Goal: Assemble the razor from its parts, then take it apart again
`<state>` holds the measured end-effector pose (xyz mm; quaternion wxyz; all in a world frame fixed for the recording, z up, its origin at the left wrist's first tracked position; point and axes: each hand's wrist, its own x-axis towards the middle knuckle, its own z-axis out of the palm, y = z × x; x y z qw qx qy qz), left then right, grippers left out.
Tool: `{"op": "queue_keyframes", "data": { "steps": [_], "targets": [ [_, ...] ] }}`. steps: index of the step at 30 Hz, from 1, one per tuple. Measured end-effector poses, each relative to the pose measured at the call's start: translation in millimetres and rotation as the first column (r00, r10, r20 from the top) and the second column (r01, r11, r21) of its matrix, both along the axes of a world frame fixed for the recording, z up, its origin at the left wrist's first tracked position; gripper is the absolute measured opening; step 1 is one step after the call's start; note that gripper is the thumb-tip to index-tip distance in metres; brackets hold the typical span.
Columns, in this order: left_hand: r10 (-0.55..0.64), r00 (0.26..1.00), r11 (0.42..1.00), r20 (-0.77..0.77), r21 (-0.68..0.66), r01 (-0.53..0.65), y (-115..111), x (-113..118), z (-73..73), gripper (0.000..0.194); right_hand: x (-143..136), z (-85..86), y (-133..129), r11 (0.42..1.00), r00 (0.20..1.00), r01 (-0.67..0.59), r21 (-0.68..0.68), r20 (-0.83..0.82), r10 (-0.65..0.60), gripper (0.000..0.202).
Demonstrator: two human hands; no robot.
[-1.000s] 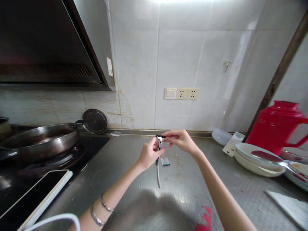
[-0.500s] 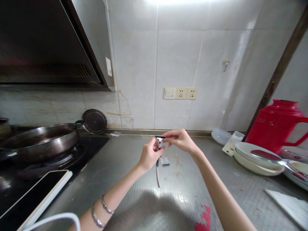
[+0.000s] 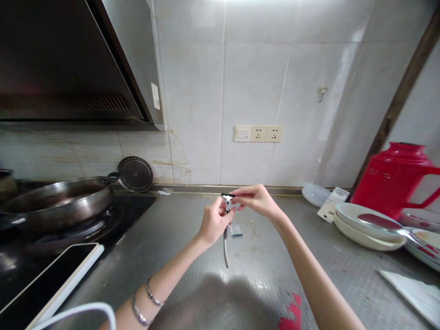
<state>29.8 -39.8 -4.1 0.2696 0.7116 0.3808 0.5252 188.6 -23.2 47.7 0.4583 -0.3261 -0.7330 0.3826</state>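
Over the middle of the worktop (image 3: pixel 268 261), here's the razor (image 3: pixel 225 233), right between my two hands: left hand (image 3: pixel 216 221) gripping it just below the head (image 3: pixel 227 195), right hand (image 3: pixel 257 200) pinching the head's right end between thumb and fingers. Long axis runs almost straight at me, handle end nearest, head farthest and crosswise; how steeply it tips, I can't tell. Right hand comes from the side. Small clear packet (image 3: pixel 235 230) showing just right of the handle.
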Motion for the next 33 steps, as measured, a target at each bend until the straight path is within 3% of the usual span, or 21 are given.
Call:
{"op": "queue_keyframes", "data": {
  "steps": [25, 33],
  "targets": [
    [-0.026, 0.999, 0.998, 0.031, -0.049, 0.028, 0.6, -1.7, 4.2, 0.020, -5.7, -1.3, -3.4, 0.999, 1.000, 0.019, 0.049, -0.003, -0.019, 0.026],
    [-0.056, 0.987, 0.986, 0.153, -0.145, 0.078, -0.8, 1.3, 4.6, 0.025, -4.2, 0.3, -5.2, 0.997, 0.999, 0.036, 0.075, 0.024, -0.038, 0.025]
  ]
}}
